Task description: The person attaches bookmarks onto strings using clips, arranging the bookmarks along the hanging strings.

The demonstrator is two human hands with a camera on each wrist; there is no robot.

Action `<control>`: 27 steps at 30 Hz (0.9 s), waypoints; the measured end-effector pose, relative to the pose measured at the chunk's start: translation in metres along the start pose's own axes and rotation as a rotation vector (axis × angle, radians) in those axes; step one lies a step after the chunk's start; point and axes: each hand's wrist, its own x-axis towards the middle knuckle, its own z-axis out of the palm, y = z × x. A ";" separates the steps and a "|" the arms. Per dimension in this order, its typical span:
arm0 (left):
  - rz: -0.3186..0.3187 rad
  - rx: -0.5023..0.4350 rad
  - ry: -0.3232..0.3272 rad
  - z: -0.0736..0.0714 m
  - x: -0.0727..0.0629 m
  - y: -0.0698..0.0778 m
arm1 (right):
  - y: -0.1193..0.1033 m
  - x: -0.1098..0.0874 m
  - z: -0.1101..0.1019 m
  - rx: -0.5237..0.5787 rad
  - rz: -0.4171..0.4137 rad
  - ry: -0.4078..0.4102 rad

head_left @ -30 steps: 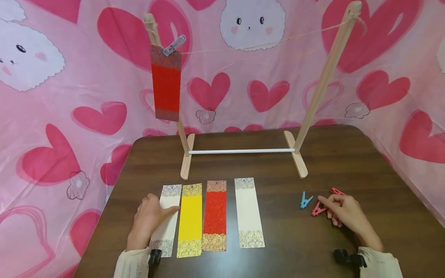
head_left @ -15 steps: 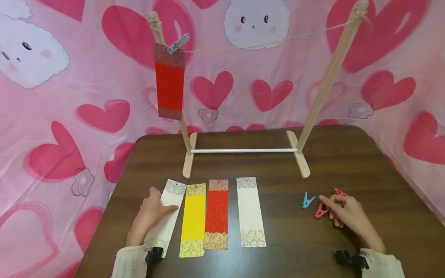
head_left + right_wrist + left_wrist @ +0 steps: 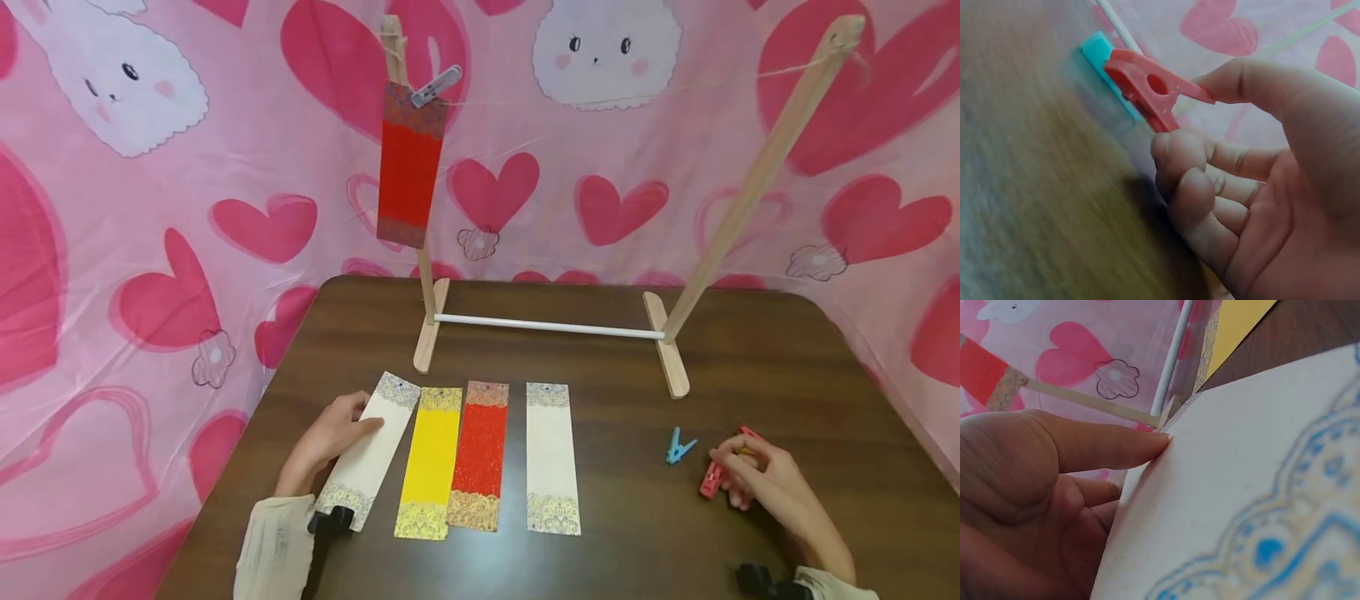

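My left hand (image 3: 330, 437) pinches the left edge of a white paper strip (image 3: 378, 446) with lace-patterned ends. Its thumb lies on top in the left wrist view, the other fingers underneath. The strip slants, tilted up from the table. At the right, my right hand (image 3: 783, 492) holds a red clothespin (image 3: 1147, 84) by its two handles between thumb and forefinger, just above the tabletop. Beside it lies a blue clothespin (image 3: 678, 447). Another red clothespin (image 3: 750, 432) and a bit of yellow are partly hidden behind the right hand.
Yellow (image 3: 431, 458), red (image 3: 478, 454) and second white strips (image 3: 551, 458) lie in a row on the dark table (image 3: 615, 542). Behind stands a wooden frame (image 3: 757, 183) with a string. A red strip (image 3: 410, 175) hangs at its left under a whitish clothespin (image 3: 437, 87).
The left hand has pinched the white strip, turned it to a slant and raised it off the table. The right hand has picked up the nearer red clothespin. The head view has shifted left.
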 end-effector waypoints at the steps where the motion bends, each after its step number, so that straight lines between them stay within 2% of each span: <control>1: 0.000 0.002 -0.002 -0.001 -0.001 0.000 | 0.001 0.000 0.001 0.029 -0.003 0.001; 6: 0.025 0.024 -0.001 -0.003 -0.002 -0.001 | -0.003 -0.001 0.007 0.112 0.027 0.023; 9: 0.032 -0.006 -0.020 -0.004 -0.003 0.001 | -0.005 0.000 0.010 0.124 0.031 0.022; 14: 0.065 -0.044 -0.046 -0.005 -0.007 0.004 | -0.007 0.001 0.015 0.102 -0.057 0.029; 21: 0.114 0.056 0.058 -0.011 -0.013 0.014 | -0.014 -0.003 0.022 0.054 -0.165 0.132; 27: 0.147 0.041 0.036 -0.011 -0.013 0.026 | -0.030 -0.004 0.019 -0.028 -0.198 0.181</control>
